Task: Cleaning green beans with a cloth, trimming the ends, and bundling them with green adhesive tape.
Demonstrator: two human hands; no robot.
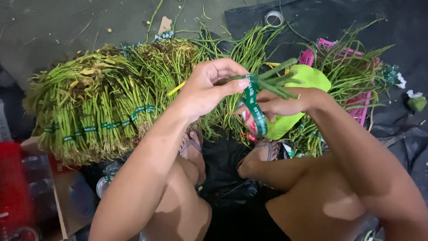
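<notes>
Stems | pinched in left hand | tape over right hand

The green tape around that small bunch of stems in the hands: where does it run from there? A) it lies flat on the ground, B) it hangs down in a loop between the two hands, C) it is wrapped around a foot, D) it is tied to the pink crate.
B: the green tape drops in a loop from the small bunch of stems, pinched by the left hand, beside the right hand.
</notes>
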